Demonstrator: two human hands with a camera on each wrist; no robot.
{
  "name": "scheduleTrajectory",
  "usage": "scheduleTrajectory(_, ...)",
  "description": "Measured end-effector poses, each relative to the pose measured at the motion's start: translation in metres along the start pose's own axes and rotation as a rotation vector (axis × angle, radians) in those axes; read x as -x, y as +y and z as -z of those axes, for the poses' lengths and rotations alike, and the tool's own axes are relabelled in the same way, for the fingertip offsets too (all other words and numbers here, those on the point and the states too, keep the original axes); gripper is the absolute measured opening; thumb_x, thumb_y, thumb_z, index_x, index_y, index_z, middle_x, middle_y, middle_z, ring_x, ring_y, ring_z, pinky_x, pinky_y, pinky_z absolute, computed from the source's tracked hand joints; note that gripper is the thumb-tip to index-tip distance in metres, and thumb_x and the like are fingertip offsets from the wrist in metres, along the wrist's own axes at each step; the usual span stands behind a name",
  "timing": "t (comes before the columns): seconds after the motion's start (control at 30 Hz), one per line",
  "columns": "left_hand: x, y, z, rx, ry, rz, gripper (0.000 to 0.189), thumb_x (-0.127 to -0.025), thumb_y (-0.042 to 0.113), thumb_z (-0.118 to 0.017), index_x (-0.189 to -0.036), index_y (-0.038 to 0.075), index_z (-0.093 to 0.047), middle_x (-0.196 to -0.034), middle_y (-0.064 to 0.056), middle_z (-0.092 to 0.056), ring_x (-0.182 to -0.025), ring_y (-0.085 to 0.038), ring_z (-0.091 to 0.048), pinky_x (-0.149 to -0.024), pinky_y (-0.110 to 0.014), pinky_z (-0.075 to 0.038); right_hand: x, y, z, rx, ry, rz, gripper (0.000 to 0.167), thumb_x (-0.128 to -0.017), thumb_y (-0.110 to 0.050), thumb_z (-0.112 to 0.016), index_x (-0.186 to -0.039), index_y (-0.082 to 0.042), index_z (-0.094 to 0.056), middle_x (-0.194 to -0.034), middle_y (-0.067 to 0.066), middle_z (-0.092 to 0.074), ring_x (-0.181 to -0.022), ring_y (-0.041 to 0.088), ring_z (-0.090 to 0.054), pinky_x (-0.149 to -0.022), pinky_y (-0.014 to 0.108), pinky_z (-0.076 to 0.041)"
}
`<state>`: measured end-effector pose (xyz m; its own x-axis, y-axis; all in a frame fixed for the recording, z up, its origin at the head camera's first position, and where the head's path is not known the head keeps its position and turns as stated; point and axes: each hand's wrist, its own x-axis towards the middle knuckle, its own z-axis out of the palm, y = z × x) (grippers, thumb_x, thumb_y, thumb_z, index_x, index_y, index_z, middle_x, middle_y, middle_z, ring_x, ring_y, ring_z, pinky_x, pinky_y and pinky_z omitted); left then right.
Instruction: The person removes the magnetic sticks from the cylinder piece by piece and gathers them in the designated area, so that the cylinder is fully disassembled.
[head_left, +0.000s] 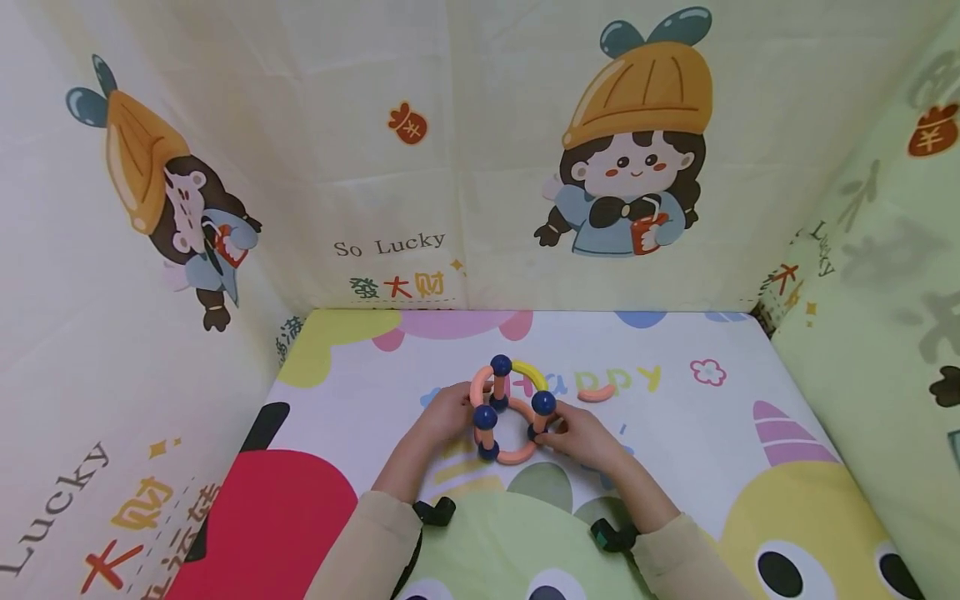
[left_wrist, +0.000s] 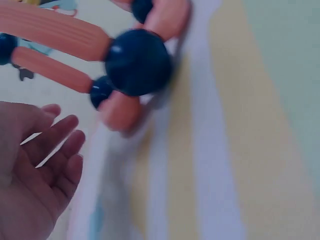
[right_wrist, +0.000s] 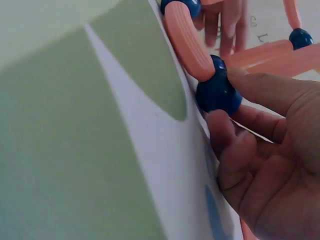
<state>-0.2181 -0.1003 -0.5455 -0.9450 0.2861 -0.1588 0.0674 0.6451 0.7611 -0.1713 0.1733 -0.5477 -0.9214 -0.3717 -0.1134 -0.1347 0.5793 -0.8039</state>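
A toy frame of navy balls and salmon rods (head_left: 513, 457) stands on the table. Its lower ring is made of curved rods, and short upright rods carry three upper balls. One curved yellow rod (head_left: 531, 372) and one salmon rod run from the back upper ball. My right hand (head_left: 579, 435) pinches the lower right navy ball (right_wrist: 220, 90) between thumb and fingers. On the other side, my left hand (head_left: 447, 411) is beside the frame; its fingers (left_wrist: 70, 145) are loosely bent, apart from the rods in the left wrist view.
A loose curved salmon rod (head_left: 597, 393) lies on the table to the right of the frame. The tabletop (head_left: 660, 433) has a printed cartoon cover. Patterned cloth walls (head_left: 495, 167) rise at the back and both sides.
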Motion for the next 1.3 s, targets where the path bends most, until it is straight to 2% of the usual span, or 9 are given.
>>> scheduleTrajectory(0.13, 0.010, 0.008, 0.012, 0.065, 0.114, 0.014, 0.032, -0.103, 0.034, -0.050, -0.133, 0.033, -0.062, -0.132, 0.005, -0.064, -0.124, -0.022, -0.059, -0.104, -0.047, -0.046, 0.002, 0.001, 0.005, 0.007, -0.049, -0.006, 0.018, -0.090, -0.030, -0.073, -0.104, -0.027, -0.063, -0.098, 0.000, -0.068, -0.072, 0.013, -0.061, -0.059, 0.028, -0.050)
scheduleTrajectory(0.23, 0.021, 0.017, 0.020, 0.175, 0.151, -0.008, 0.034, -0.105, 0.031, -0.047, -0.137, 0.032, -0.058, -0.129, 0.003, -0.065, -0.118, -0.022, -0.062, -0.099, -0.045, -0.050, 0.004, 0.000, 0.014, -0.013, -0.102, -0.030, 0.020, -0.092, -0.027, -0.070, -0.110, -0.025, -0.063, -0.101, 0.002, -0.067, -0.070, 0.016, -0.062, -0.058, 0.031, -0.052)
scheduleTrajectory(0.33, 0.035, 0.026, 0.025, 0.275, 0.125, -0.034, 0.038, -0.104, 0.040, -0.047, -0.142, 0.038, -0.049, -0.128, 0.002, -0.064, -0.111, -0.022, -0.065, -0.095, -0.045, -0.052, 0.006, -0.004, 0.030, -0.074, -0.099, -0.033, 0.022, -0.096, -0.022, -0.064, -0.118, -0.020, -0.062, -0.105, 0.010, -0.067, -0.072, 0.021, -0.063, -0.061, 0.038, -0.055)
scheduleTrajectory(0.47, 0.052, 0.036, 0.024, 0.283, 0.042, -0.084, 0.054, -0.100, 0.049, -0.052, -0.149, 0.048, -0.030, -0.136, 0.003, -0.059, -0.114, -0.019, -0.062, -0.098, -0.046, -0.050, 0.005, -0.017, 0.049, -0.204, -0.044, -0.028, 0.028, -0.101, -0.026, -0.056, -0.127, -0.017, -0.060, -0.102, 0.020, -0.065, -0.072, 0.025, -0.062, -0.066, 0.044, -0.055)
scheduleTrajectory(0.57, 0.059, 0.040, 0.022, 0.258, 0.004, -0.133, 0.064, -0.098, 0.045, -0.057, -0.152, 0.047, -0.022, -0.136, 0.002, -0.058, -0.117, -0.016, -0.060, -0.100, -0.044, -0.048, 0.001, -0.027, 0.055, -0.298, -0.018, -0.034, 0.031, -0.103, -0.032, -0.052, -0.130, -0.018, -0.059, -0.103, 0.017, -0.065, -0.070, 0.025, -0.060, -0.067, 0.041, -0.054)
scheduleTrajectory(0.67, 0.063, 0.042, 0.022, 0.250, -0.007, -0.164, 0.067, -0.097, 0.044, -0.060, -0.153, 0.044, -0.023, -0.131, 0.000, -0.062, -0.115, -0.015, -0.061, -0.100, -0.043, -0.049, -0.003, -0.036, 0.056, -0.354, -0.008, -0.043, 0.033, -0.104, -0.033, -0.050, -0.133, -0.019, -0.057, -0.107, 0.012, -0.065, -0.069, 0.024, -0.059, -0.067, 0.037, -0.055)
scheduleTrajectory(0.93, 0.064, 0.040, 0.021, 0.200, 0.016, -0.209, 0.056, -0.096, 0.049, -0.059, -0.146, 0.052, -0.035, -0.119, 0.010, -0.066, -0.109, -0.011, -0.064, -0.087, -0.034, -0.051, -0.011, -0.050, 0.053, -0.419, -0.047, -0.069, 0.040, -0.102, -0.038, -0.052, -0.140, -0.026, -0.053, -0.085, 0.014, -0.056, -0.067, 0.024, -0.055, -0.068, 0.038, -0.054)
scheduleTrajectory(1.1, 0.064, 0.039, 0.021, 0.221, -0.005, -0.195, 0.055, -0.096, 0.049, -0.059, -0.146, 0.055, -0.033, -0.118, 0.010, -0.068, -0.115, -0.013, -0.065, -0.092, -0.037, -0.051, -0.016, -0.053, 0.051, -0.449, -0.065, -0.063, 0.041, -0.101, -0.037, -0.054, -0.140, -0.023, -0.055, -0.082, 0.009, -0.054, -0.065, 0.021, -0.051, -0.064, 0.032, -0.052)
scheduleTrajectory(1.3, 0.061, 0.039, 0.022, 0.284, -0.043, -0.185, 0.056, -0.098, 0.042, -0.059, -0.147, 0.051, -0.034, -0.124, 0.001, -0.069, -0.121, -0.014, -0.062, -0.098, -0.043, -0.049, -0.020, -0.051, 0.049, -0.495, -0.069, -0.063, 0.039, -0.103, -0.031, -0.053, -0.138, -0.017, -0.056, -0.092, 0.006, -0.056, -0.064, 0.016, -0.048, -0.061, 0.026, -0.048)
